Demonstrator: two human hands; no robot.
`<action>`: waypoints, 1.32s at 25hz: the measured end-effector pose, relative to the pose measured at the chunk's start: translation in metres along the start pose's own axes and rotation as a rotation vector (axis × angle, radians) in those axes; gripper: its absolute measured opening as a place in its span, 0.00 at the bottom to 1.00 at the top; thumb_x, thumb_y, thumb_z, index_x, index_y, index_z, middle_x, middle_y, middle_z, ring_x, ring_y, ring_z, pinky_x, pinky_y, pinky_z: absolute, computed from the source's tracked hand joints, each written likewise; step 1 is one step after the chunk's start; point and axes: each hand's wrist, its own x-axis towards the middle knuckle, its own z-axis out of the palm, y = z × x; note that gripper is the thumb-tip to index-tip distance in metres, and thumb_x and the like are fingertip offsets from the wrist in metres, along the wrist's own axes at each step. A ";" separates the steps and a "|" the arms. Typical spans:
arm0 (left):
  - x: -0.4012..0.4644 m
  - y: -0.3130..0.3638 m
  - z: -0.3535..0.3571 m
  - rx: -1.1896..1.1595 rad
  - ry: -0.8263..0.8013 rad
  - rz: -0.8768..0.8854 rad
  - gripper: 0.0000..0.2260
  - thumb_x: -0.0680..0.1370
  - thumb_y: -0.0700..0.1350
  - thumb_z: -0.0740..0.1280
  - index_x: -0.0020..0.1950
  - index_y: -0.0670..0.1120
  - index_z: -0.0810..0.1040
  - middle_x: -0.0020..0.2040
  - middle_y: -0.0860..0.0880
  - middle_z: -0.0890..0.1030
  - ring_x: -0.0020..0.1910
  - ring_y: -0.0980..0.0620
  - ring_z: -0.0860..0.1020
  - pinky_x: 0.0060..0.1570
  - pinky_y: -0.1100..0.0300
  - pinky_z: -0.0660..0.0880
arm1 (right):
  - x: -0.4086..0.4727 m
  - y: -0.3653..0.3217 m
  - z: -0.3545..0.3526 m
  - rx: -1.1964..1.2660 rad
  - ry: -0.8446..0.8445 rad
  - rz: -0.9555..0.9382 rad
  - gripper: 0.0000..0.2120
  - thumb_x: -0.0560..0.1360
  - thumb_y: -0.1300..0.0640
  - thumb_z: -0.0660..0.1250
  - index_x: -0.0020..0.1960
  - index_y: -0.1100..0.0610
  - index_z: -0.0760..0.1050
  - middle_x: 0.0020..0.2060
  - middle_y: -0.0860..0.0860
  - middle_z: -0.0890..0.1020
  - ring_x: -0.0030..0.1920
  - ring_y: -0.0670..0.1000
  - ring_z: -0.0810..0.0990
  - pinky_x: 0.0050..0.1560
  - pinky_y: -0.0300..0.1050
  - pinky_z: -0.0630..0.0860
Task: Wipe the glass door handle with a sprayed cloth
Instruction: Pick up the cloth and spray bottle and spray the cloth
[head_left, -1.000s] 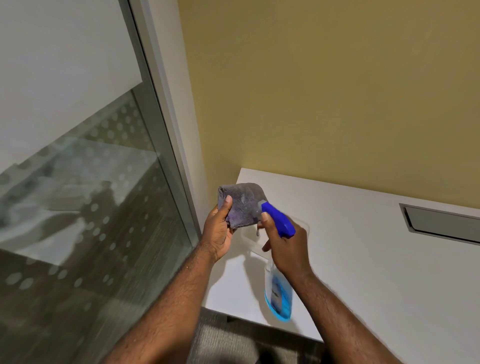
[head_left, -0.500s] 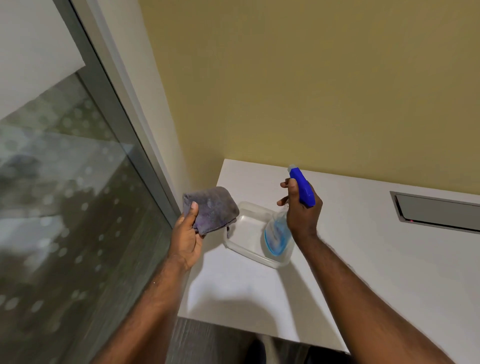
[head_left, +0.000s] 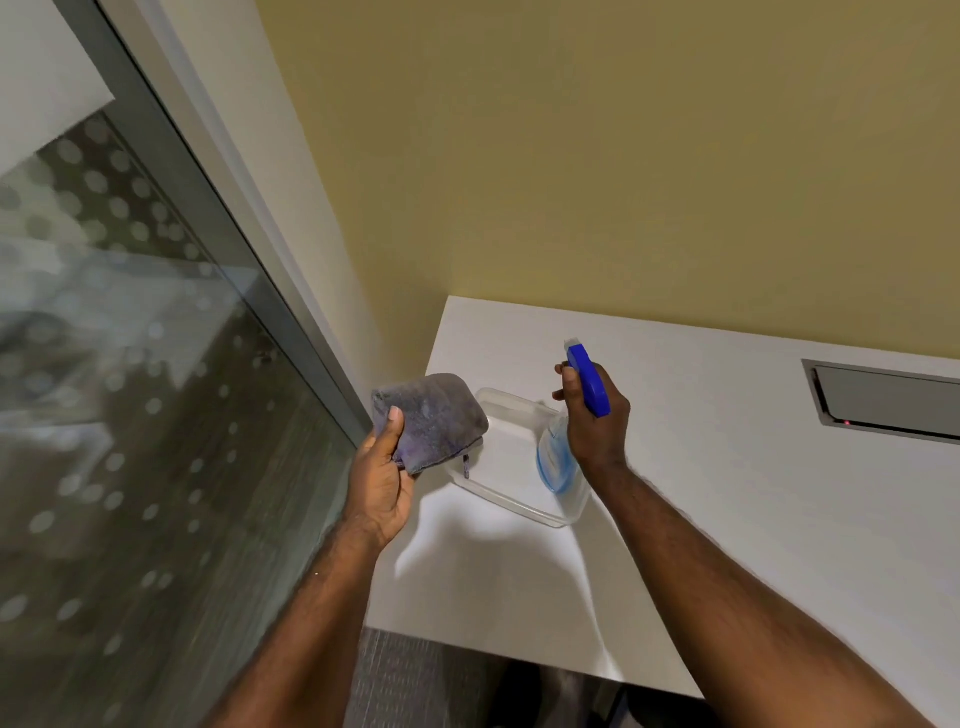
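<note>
My left hand (head_left: 382, 480) holds a folded grey-purple cloth (head_left: 434, 418) by its lower left edge, thumb on top. My right hand (head_left: 592, 415) grips a spray bottle (head_left: 558, 457) with a blue trigger head and pale blue liquid, its base down inside a clear plastic container (head_left: 511, 467) on the white table (head_left: 727, 493). The cloth hangs just left of the container. The glass door (head_left: 130, 389) with frosted dots fills the left side; no door handle is in view.
A yellow wall (head_left: 571, 156) rises behind the table. A grey recessed panel (head_left: 888, 400) is set in the table at the right. The door's grey metal frame (head_left: 249, 260) runs diagonally beside the table's left edge. Grey carpet (head_left: 405, 680) shows below.
The two hands have drawn apart: the bottle went from beside the cloth to the right and down into the clear container, while the cloth moved left. The view has shifted too.
</note>
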 end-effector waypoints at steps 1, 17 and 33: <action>-0.001 0.000 0.000 0.001 0.006 0.000 0.23 0.74 0.49 0.68 0.67 0.43 0.75 0.60 0.43 0.83 0.62 0.46 0.80 0.61 0.50 0.76 | 0.001 0.001 -0.001 -0.003 0.003 -0.007 0.10 0.77 0.47 0.66 0.49 0.54 0.78 0.41 0.62 0.80 0.38 0.60 0.80 0.38 0.40 0.77; -0.063 0.017 -0.009 0.057 -0.045 0.056 0.17 0.75 0.51 0.68 0.61 0.46 0.80 0.57 0.43 0.84 0.57 0.46 0.83 0.51 0.54 0.82 | -0.051 -0.019 -0.032 -0.151 0.304 -0.003 0.35 0.73 0.43 0.70 0.71 0.61 0.64 0.62 0.52 0.72 0.61 0.51 0.73 0.60 0.42 0.70; -0.290 0.036 -0.110 0.007 -0.060 0.004 0.22 0.75 0.49 0.68 0.65 0.37 0.76 0.63 0.35 0.79 0.64 0.38 0.77 0.66 0.42 0.72 | -0.273 -0.110 0.002 0.456 -0.767 0.679 0.15 0.72 0.51 0.74 0.58 0.54 0.82 0.57 0.58 0.83 0.57 0.58 0.82 0.52 0.54 0.80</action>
